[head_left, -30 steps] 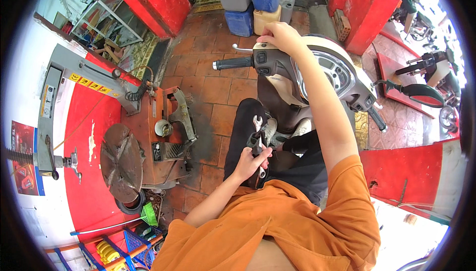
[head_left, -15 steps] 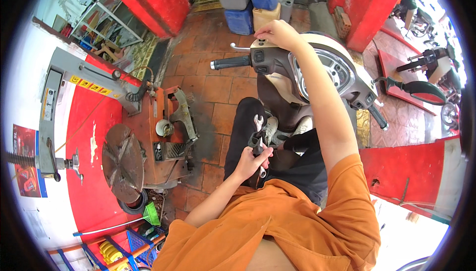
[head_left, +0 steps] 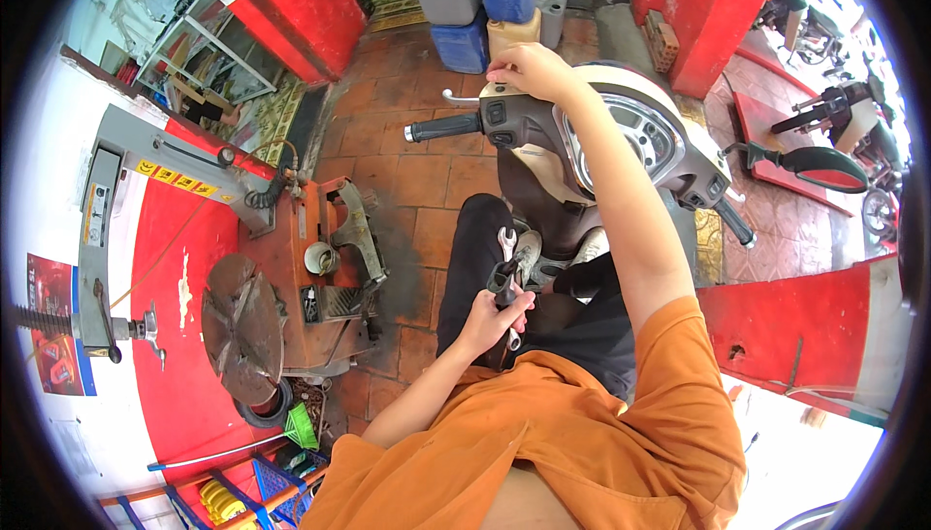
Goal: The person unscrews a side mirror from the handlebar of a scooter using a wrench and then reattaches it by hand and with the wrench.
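Note:
My left hand (head_left: 499,317) is closed in front of my lap around an open-end wrench (head_left: 506,239) and a black part (head_left: 500,278) with a hollow-looking end. The wrench's other end (head_left: 513,340) sticks out below the fingers. Ahead of me stands a brown and cream scooter (head_left: 543,166) with a round chrome-rimmed dashboard (head_left: 630,142). My right hand (head_left: 531,70) reaches over it, fingertips pinched together on top of the left handlebar housing, beside the brake lever (head_left: 460,97). What the pinch holds is hidden. A mirror (head_left: 824,169) stands on the right handlebar only.
An orange tyre-changing machine (head_left: 308,229) with a grey arm (head_left: 179,157) stands at the left. Stacked jerrycans (head_left: 461,40) are ahead, beside a red pillar (head_left: 713,16). Parked motorbikes (head_left: 853,132) are at the far right. A green broom (head_left: 303,425) lies lower left.
The view has shifted slightly, so the scooter sits a little further left. My right fingertips have turned slightly at the same spot on the housing. The left hand keeps its hold.

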`<state>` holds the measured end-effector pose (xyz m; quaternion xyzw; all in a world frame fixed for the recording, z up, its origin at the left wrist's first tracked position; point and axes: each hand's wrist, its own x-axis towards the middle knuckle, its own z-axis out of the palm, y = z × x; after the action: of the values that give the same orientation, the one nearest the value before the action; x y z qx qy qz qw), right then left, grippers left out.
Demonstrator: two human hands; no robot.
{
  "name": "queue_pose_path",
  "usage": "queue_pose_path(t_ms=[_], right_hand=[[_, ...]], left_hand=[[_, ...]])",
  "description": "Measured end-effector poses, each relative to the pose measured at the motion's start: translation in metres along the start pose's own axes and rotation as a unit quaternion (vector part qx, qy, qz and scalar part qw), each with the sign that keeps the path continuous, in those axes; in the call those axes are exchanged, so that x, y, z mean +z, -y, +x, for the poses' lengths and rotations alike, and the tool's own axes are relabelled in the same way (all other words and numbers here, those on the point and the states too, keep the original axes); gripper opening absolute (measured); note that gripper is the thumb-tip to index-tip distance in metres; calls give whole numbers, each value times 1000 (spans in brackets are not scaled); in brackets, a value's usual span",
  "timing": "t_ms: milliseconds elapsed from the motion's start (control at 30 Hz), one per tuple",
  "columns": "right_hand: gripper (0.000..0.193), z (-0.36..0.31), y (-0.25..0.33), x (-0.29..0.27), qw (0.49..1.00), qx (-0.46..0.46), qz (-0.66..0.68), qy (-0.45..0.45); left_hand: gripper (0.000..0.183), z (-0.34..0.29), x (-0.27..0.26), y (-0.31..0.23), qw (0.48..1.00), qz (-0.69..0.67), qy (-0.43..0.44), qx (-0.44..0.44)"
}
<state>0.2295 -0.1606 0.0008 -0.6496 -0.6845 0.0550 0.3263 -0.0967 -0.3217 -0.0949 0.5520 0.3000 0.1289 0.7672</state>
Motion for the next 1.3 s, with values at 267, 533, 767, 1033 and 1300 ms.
queue_pose_path(t_ms=[267,533,767,1033,1300], right_hand=[[24,3,-13,0,997,19,43,54],[36,-3,9,2,995,34,-91,-26],[22,6,-6,-4,994,21,90,62],[31,3,16,-8,993,95,-33,55],[33,6,-14,4,995,28,95,-29]], left_hand=[[26,2,2,0,1000,19,5,8],[25,2,2,-1,1000,21,7,2],[24,0,0,-1,1000,14,-3,3],[25,2,0,0,1000,1,-4,-8],[25,3,2,-1,1000,-8,0,0]])
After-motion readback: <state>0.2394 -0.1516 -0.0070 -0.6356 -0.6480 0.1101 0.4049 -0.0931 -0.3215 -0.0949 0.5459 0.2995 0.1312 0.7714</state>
